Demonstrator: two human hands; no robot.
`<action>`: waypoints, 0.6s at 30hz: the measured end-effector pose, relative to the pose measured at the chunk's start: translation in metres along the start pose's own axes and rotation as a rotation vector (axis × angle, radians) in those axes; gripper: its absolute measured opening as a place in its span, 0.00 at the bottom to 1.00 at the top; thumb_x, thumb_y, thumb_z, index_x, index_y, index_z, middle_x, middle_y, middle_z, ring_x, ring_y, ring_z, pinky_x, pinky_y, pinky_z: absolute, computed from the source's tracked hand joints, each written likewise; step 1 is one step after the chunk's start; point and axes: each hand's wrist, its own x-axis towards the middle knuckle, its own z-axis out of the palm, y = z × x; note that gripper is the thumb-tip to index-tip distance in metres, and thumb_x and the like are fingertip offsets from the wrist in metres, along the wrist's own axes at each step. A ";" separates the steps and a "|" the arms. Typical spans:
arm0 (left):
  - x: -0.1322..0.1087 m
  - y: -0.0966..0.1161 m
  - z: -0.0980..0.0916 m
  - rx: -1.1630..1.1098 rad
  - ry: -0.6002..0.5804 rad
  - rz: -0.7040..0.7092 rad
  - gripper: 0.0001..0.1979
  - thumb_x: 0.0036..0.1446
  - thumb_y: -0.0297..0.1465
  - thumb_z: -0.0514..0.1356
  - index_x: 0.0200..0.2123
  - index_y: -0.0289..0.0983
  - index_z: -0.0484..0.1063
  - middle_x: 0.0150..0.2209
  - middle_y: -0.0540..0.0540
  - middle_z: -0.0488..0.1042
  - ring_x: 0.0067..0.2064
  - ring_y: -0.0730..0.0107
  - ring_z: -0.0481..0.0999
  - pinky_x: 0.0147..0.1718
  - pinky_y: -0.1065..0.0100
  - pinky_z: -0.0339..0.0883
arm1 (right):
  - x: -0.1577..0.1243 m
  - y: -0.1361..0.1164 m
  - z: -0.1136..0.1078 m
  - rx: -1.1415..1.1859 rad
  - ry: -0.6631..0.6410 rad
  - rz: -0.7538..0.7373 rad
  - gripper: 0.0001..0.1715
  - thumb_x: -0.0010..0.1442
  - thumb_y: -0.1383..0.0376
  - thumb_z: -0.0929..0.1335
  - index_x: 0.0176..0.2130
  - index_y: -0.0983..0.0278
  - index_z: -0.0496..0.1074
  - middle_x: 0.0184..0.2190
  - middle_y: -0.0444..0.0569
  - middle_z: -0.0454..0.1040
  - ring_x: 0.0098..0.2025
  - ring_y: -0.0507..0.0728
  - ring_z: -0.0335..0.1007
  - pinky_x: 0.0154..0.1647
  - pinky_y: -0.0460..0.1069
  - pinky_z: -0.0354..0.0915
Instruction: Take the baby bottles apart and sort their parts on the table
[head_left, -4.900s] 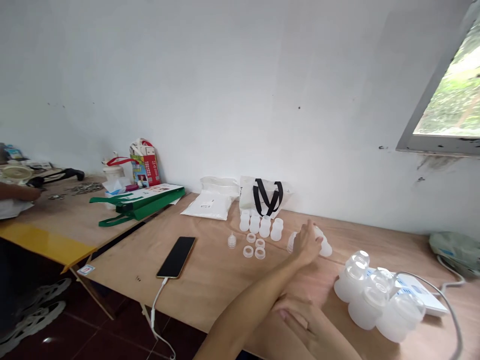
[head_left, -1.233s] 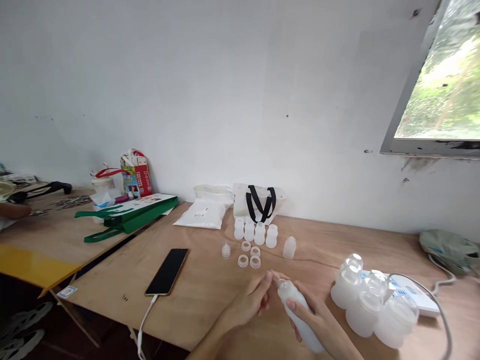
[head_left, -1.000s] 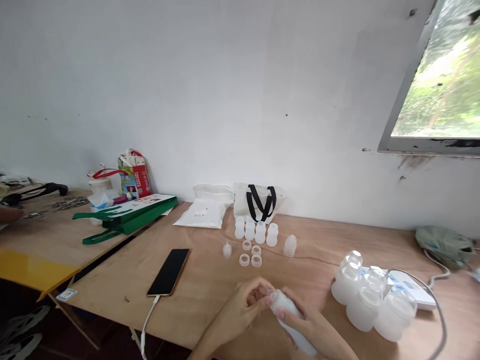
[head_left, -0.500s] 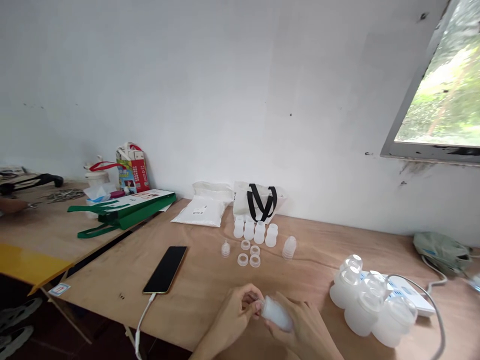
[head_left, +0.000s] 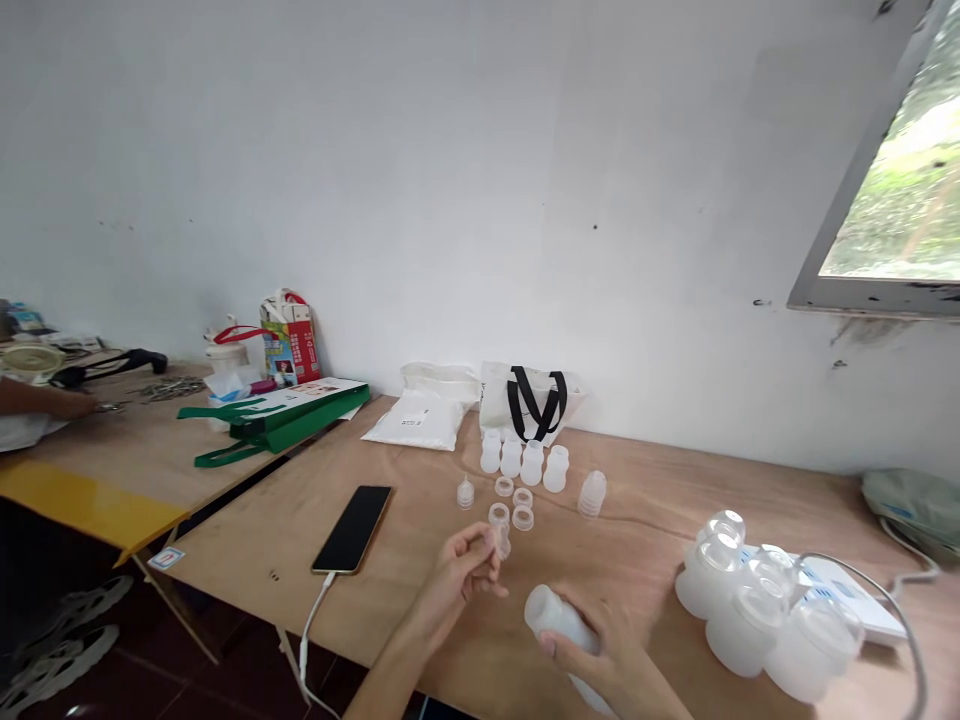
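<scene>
My right hand (head_left: 611, 645) is wrapped round a translucent white baby bottle (head_left: 559, 615), tilted with its neck up and to the left. My left hand (head_left: 469, 572) pinches a small clear piece (head_left: 502, 541) between thumb and fingers; its exact shape is hard to make out. Just beyond it lie several clear screw rings (head_left: 523, 518). A nipple-topped stack (head_left: 465, 492) stands left of the rings, and a stack of clear domed caps (head_left: 592, 495) to their right. Behind them is a row of translucent bottles (head_left: 532, 464).
Several capped bottles (head_left: 746, 625) stand at right by a white device (head_left: 844, 590) with a grey cable. A phone (head_left: 352, 530) charges at left. White packet (head_left: 420, 418), black-handled bag (head_left: 495, 400) and green bag (head_left: 300, 420) lie behind. Another person's hand (head_left: 75, 404) is far left.
My left hand has parted from the bottle's mouth and moved forward and left with the small clear piece. The bottle stays in my right hand. The view has shifted slightly left.
</scene>
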 end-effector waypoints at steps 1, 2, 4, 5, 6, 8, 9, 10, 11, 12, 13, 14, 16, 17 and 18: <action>0.003 0.004 -0.005 0.011 0.045 0.032 0.23 0.52 0.50 0.70 0.34 0.36 0.73 0.32 0.48 0.72 0.33 0.71 0.72 0.33 0.67 0.78 | -0.001 -0.003 -0.004 0.027 -0.005 0.015 0.27 0.60 0.41 0.66 0.43 0.58 0.78 0.37 0.46 0.81 0.39 0.60 0.75 0.43 0.49 0.66; 0.008 0.008 -0.012 0.052 0.092 0.075 0.23 0.52 0.50 0.70 0.35 0.36 0.73 0.35 0.46 0.74 0.38 0.67 0.75 0.35 0.66 0.79 | -0.002 -0.006 -0.006 0.042 0.003 0.037 0.26 0.60 0.42 0.67 0.43 0.58 0.78 0.37 0.46 0.81 0.40 0.60 0.75 0.45 0.50 0.66; 0.023 0.015 -0.027 0.182 0.167 0.145 0.24 0.49 0.50 0.71 0.36 0.37 0.72 0.39 0.44 0.77 0.43 0.61 0.77 0.37 0.63 0.80 | -0.003 -0.009 -0.010 0.054 0.036 0.077 0.24 0.59 0.44 0.67 0.44 0.57 0.77 0.37 0.46 0.81 0.40 0.61 0.75 0.46 0.51 0.66; 0.033 0.019 -0.035 0.262 0.205 0.189 0.25 0.48 0.52 0.71 0.36 0.37 0.72 0.38 0.44 0.77 0.43 0.60 0.78 0.37 0.62 0.80 | -0.003 -0.009 -0.011 0.057 0.048 0.087 0.24 0.60 0.44 0.67 0.44 0.57 0.77 0.36 0.46 0.81 0.39 0.61 0.75 0.46 0.51 0.66; 0.045 0.023 -0.044 0.370 0.237 0.237 0.26 0.47 0.53 0.69 0.36 0.37 0.71 0.38 0.43 0.78 0.41 0.60 0.78 0.37 0.62 0.80 | -0.002 -0.009 -0.012 0.062 0.055 0.089 0.24 0.60 0.44 0.67 0.44 0.57 0.77 0.36 0.46 0.81 0.38 0.61 0.74 0.44 0.51 0.67; 0.069 0.032 -0.059 0.549 0.295 0.309 0.27 0.48 0.54 0.66 0.37 0.37 0.72 0.36 0.43 0.78 0.39 0.60 0.79 0.35 0.63 0.79 | -0.001 -0.008 -0.012 0.069 0.071 0.072 0.24 0.61 0.43 0.66 0.42 0.58 0.76 0.34 0.46 0.80 0.37 0.60 0.74 0.41 0.50 0.67; 0.081 0.037 -0.065 0.592 0.306 0.325 0.26 0.49 0.53 0.65 0.38 0.37 0.73 0.36 0.43 0.78 0.39 0.60 0.79 0.35 0.63 0.78 | 0.000 -0.007 -0.012 0.069 0.078 0.062 0.24 0.61 0.43 0.65 0.42 0.58 0.76 0.34 0.46 0.80 0.37 0.60 0.74 0.40 0.50 0.67; 0.091 0.041 -0.070 0.638 0.314 0.339 0.24 0.50 0.51 0.64 0.39 0.37 0.73 0.36 0.43 0.78 0.39 0.60 0.79 0.35 0.64 0.77 | 0.000 -0.006 -0.012 0.066 0.082 0.056 0.25 0.62 0.43 0.65 0.41 0.58 0.76 0.34 0.45 0.79 0.36 0.60 0.74 0.40 0.50 0.67; 0.100 0.045 -0.074 0.680 0.318 0.345 0.22 0.50 0.49 0.65 0.38 0.37 0.74 0.36 0.43 0.78 0.39 0.61 0.79 0.36 0.65 0.76 | 0.000 -0.006 -0.012 0.062 0.082 0.055 0.24 0.62 0.43 0.65 0.41 0.58 0.76 0.33 0.45 0.79 0.36 0.59 0.73 0.39 0.50 0.67; 0.108 0.048 -0.077 0.726 0.319 0.346 0.19 0.50 0.46 0.65 0.37 0.37 0.75 0.35 0.44 0.78 0.38 0.61 0.78 0.35 0.66 0.74 | 0.000 -0.005 -0.012 0.057 0.077 0.057 0.24 0.62 0.43 0.65 0.41 0.58 0.75 0.33 0.45 0.79 0.35 0.59 0.73 0.39 0.50 0.66; 0.114 0.050 -0.079 0.774 0.316 0.342 0.17 0.50 0.44 0.65 0.36 0.37 0.76 0.35 0.44 0.78 0.37 0.62 0.78 0.35 0.66 0.73 | -0.001 -0.005 -0.012 0.053 0.068 0.060 0.23 0.62 0.43 0.65 0.41 0.58 0.75 0.32 0.44 0.78 0.35 0.59 0.73 0.39 0.50 0.66; 0.119 0.050 -0.080 0.818 0.309 0.333 0.15 0.49 0.42 0.65 0.35 0.37 0.76 0.34 0.45 0.78 0.35 0.62 0.77 0.35 0.66 0.72 | -0.001 -0.004 -0.012 0.051 0.059 0.064 0.23 0.62 0.43 0.65 0.41 0.57 0.75 0.32 0.44 0.78 0.35 0.59 0.73 0.39 0.50 0.66; 0.125 0.048 -0.082 0.893 0.291 0.312 0.12 0.49 0.39 0.65 0.33 0.37 0.77 0.33 0.45 0.78 0.34 0.63 0.77 0.36 0.66 0.70 | -0.003 -0.004 -0.014 0.050 0.062 0.076 0.23 0.62 0.44 0.65 0.42 0.57 0.75 0.32 0.44 0.78 0.36 0.60 0.73 0.40 0.50 0.66; 0.127 0.045 -0.083 0.924 0.282 0.303 0.12 0.48 0.38 0.65 0.33 0.37 0.78 0.33 0.45 0.78 0.34 0.63 0.77 0.36 0.66 0.70 | -0.003 -0.003 -0.014 0.054 0.070 0.086 0.23 0.62 0.44 0.65 0.43 0.57 0.75 0.33 0.44 0.79 0.37 0.60 0.73 0.40 0.50 0.66; 0.128 0.042 -0.084 0.952 0.275 0.295 0.11 0.48 0.37 0.65 0.33 0.37 0.78 0.33 0.45 0.78 0.34 0.63 0.76 0.37 0.66 0.69 | -0.004 -0.003 -0.015 0.060 0.079 0.097 0.23 0.62 0.44 0.66 0.44 0.57 0.75 0.34 0.44 0.79 0.37 0.60 0.74 0.41 0.50 0.67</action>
